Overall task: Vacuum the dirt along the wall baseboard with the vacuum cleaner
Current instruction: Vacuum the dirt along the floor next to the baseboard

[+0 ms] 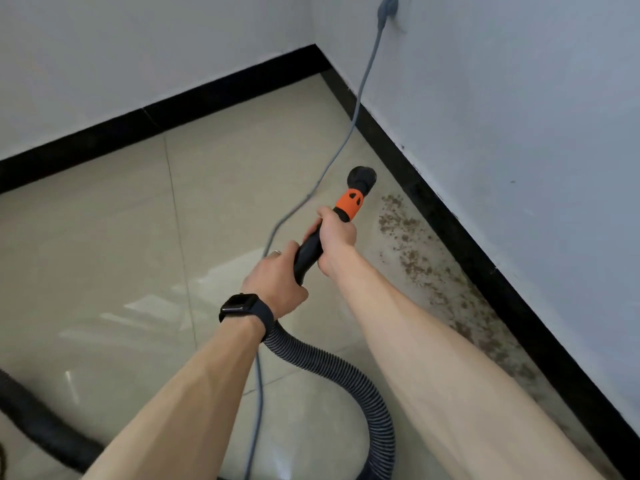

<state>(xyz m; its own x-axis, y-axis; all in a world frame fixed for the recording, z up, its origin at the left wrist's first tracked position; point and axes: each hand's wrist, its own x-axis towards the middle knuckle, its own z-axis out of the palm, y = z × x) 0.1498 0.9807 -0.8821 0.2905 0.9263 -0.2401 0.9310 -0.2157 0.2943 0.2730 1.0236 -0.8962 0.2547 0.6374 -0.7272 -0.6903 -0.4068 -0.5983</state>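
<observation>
Vacuum wand [346, 206], black with orange collar, gripped at the rear by left hand [277, 275] and further forward by right hand [336, 237], tip near dirt [412, 258] along black baseboard [467, 233]; likely light, rigid, tugged by flexible ribbed hose [332, 368].

Pale walls [519, 81] meet in a corner above glossy beige floor tiles [104, 237], and a black square-faced watch [239, 303] shows.

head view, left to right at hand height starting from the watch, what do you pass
watch → left hand → right hand → dirt → baseboard → wall; both hands grip the vacuum handle, which overlaps them, so it is left out
</observation>
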